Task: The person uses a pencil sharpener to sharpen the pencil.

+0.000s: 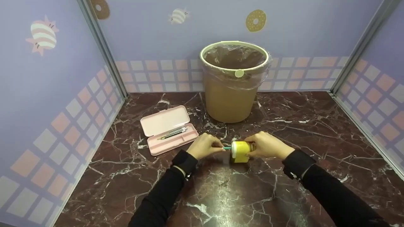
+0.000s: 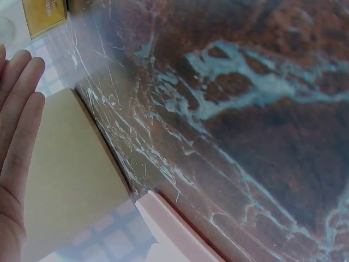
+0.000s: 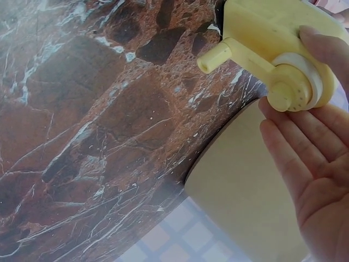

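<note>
In the head view, a yellow hand-crank pencil sharpener (image 1: pixel 241 152) is held just above the dark marbled table. My left hand (image 1: pixel 205 146) pinches a teal pencil (image 1: pixel 227 148) whose far end is inside the sharpener's white front. From the other side my right hand (image 1: pixel 266 145) grips the sharpener. The right wrist view shows the crank (image 3: pixel 248 60) with its knob; the thumb lies on the body and the fingers reach under the crank's hub. Only part of the sharpener (image 2: pixel 46 15) appears at the left wrist view's top corner, and the pencil is hidden there.
Left of my hands lies a pink pencil case (image 1: pixel 165 146) with its lid up, holding pens or pencils (image 1: pixel 173 132). A tan trash bin (image 1: pixel 230 97) with a clear liner stands behind. Patterned panels (image 1: pixel 157 74) border the table at the back and sides.
</note>
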`<state>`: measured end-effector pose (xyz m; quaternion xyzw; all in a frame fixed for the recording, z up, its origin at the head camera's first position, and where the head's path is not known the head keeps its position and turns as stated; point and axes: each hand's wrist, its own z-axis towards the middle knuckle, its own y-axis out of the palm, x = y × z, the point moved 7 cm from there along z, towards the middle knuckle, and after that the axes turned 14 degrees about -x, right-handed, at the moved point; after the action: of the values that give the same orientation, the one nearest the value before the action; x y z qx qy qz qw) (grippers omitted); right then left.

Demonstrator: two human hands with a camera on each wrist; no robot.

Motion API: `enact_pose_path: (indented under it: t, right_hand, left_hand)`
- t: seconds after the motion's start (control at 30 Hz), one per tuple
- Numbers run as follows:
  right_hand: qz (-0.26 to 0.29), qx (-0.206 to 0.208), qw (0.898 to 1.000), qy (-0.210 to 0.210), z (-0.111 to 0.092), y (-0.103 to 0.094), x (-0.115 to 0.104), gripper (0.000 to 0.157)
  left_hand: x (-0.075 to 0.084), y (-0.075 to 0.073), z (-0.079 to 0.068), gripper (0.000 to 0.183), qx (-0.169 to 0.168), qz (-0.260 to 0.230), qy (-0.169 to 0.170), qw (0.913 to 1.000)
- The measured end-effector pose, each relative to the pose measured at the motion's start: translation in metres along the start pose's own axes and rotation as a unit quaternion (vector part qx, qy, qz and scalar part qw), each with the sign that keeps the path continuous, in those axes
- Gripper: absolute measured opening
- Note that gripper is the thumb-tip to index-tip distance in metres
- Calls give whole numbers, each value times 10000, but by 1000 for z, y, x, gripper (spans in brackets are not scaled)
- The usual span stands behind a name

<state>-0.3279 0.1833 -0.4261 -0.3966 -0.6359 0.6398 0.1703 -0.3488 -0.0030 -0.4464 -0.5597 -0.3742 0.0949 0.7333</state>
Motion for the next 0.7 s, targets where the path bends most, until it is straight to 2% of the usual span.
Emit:
enact_pose_path:
  t: [0.27,0.7]
  right_hand:
    - [-19,-48,10000,41,1,0,0,27]
    - [-202,-44,9997,94,-1,0,-1,36]
  left_hand:
    - [-2,-1,1,10,-56,-127,7,9999]
    - [-5,1,1,10,-130,-255,-38,9996]
